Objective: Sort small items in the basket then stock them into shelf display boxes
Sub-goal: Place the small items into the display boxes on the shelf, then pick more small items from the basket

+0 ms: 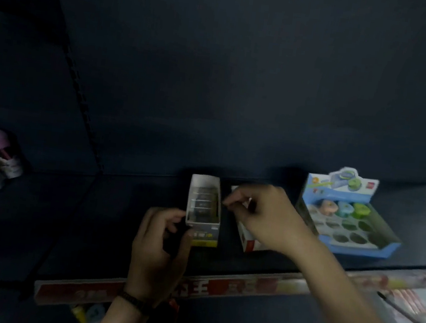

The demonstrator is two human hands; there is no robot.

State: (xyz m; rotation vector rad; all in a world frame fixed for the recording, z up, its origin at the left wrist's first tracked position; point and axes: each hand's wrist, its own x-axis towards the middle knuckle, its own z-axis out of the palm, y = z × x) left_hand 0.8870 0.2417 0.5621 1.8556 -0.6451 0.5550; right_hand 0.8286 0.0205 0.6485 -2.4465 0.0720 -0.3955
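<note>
The narrow white cardboard display box (203, 223) stands in the middle of the dark shelf (86, 226); it seems light and thin-walled, so a hold low at the near corners looks safest. The left hand (158, 248) curls at its near left corner, and the right hand (261, 218) pinches just beside its right wall; whether either holds something I cannot tell.

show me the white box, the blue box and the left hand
white box (205, 182): head view, inner back wall
blue box (356, 250): head view, front wall
left hand (155, 248): head view, back of the hand
</note>
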